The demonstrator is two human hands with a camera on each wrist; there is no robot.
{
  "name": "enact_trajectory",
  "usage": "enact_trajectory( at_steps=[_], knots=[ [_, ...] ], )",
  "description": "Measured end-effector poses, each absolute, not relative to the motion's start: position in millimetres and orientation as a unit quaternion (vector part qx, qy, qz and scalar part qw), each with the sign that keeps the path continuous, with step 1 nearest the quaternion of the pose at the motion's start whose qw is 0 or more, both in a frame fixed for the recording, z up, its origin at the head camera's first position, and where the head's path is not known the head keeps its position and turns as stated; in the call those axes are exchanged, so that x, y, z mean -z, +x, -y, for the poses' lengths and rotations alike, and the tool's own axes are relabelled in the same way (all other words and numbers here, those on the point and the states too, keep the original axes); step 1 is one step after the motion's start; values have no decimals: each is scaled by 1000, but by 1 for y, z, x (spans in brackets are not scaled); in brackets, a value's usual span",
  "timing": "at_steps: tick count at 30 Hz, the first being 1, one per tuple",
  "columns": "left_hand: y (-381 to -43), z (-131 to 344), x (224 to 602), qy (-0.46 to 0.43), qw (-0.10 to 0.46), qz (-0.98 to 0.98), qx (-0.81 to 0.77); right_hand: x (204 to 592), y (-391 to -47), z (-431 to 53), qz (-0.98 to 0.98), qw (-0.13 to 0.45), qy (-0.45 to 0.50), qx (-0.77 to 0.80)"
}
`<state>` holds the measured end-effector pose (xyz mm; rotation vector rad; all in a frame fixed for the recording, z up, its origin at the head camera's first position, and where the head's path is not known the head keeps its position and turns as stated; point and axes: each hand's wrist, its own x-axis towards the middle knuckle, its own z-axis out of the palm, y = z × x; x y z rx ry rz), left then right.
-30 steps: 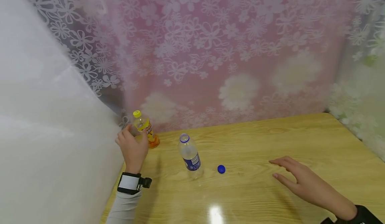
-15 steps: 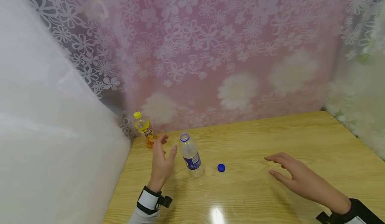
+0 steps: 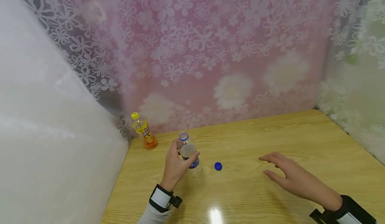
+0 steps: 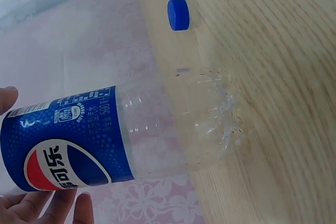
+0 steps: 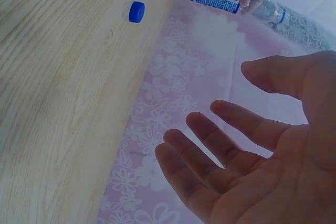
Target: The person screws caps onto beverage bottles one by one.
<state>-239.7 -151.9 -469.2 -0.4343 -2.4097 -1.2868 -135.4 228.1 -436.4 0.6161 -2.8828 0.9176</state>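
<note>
My left hand [image 3: 175, 166] grips a clear plastic Pepsi bottle [image 3: 187, 149] with a blue label, thumb on one side and fingers on the other. The bottle stands upright on the table with its mouth uncapped. In the left wrist view its blue label [image 4: 68, 142] and clear base show, with fingers [image 4: 34, 208] curled around the label's upper end. A blue bottle cap [image 3: 218, 166] lies to the right of the bottle. Farther right, my right hand [image 3: 285, 171] hovers over the table, fingers relaxed and apart, holding nothing, as the right wrist view also shows.
A yellow-capped bottle [image 3: 144, 132] with some orange drink stands at the table's back left corner. Behind the wooden table [image 3: 240, 194] hangs a pink flowered curtain [image 3: 192, 57]. A white sheet [image 3: 60, 144] borders the left side.
My left hand has left the yellow-capped bottle, moved right and taken hold of the Pepsi bottle. My right hand has shifted slightly left in the head view.
</note>
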Motion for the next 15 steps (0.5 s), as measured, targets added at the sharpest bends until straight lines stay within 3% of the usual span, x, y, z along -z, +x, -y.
enact_trajectory(
  at_steps=[8, 15],
  knots=[
    [-233, 155, 463, -149, 194, 856, 455, 437, -139, -221, 934, 28, 208, -290],
    [-195, 144, 439, -191, 191, 847, 458, 452, -162, -203, 931, 9, 224, -288]
  ],
)
